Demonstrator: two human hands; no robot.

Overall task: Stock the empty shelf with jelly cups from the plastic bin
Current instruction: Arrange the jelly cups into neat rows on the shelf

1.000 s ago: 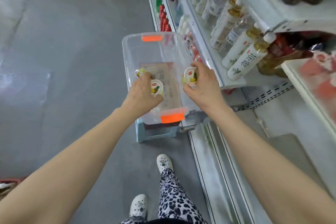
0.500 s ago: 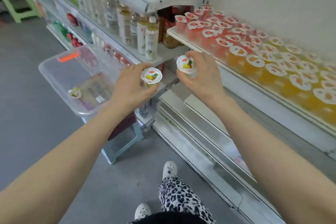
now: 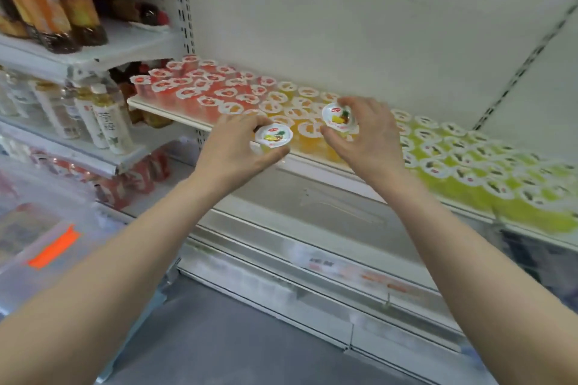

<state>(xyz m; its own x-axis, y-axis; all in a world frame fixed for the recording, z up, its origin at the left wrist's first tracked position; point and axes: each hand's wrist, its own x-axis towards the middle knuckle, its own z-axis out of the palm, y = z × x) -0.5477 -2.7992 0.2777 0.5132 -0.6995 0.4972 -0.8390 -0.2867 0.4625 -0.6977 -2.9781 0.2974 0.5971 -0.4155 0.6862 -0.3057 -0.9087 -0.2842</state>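
L jelly cup, lid up, sits in the air just off the front lip of the shelf. R jelly cup, lid tilted toward the camera, is over the shelf's orange rows. L hand grips its cup w/ thumb & fingers curled round the sides. R hand pinches its cup the same way. On the shelf: red cups at its left end, orange cups mid, green cups toward its right. Bottles stand left of the shelf. Plastic bin is below-left of the shelf, blurred.
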